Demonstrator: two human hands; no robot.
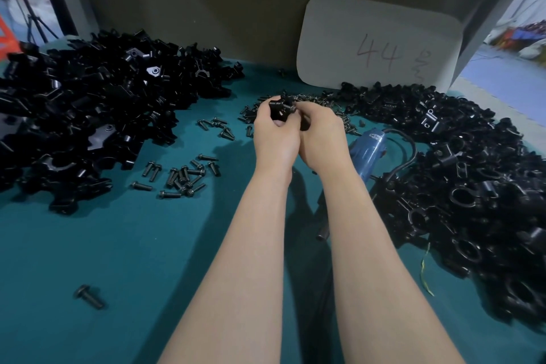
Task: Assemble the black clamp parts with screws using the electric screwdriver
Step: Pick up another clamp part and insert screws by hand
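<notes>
The person is holding one black clamp part (280,108) up over the middle of the bench (141,248), between the two heaps. The left hand (276,139) is gripping it with its fingers curled round the body. The right hand (322,139) is pinching at the part's right side with its fingers bent in; whether a screw is sitting between them is too small to tell.

By the look of it, this is the fitting step, with pieces being lined up by hand before driving. The screwdriver (367,154) is lying untouched on the bench just beside the right wrist, so the next move probably calls for the right hand letting go, reaching down for it, and meeting the screw head squarely while the left hand is keeping the part from turning.

Room is tight to the sides. The heap of loose parts (88,115) is crowding the left and the bigger heap (461,186) is wrapping around the right, touching the screwdriver's cable (409,154). Loose screws (183,174) are lying scattered near the left forearm. Open bench is showing mostly toward the near edge.
</notes>
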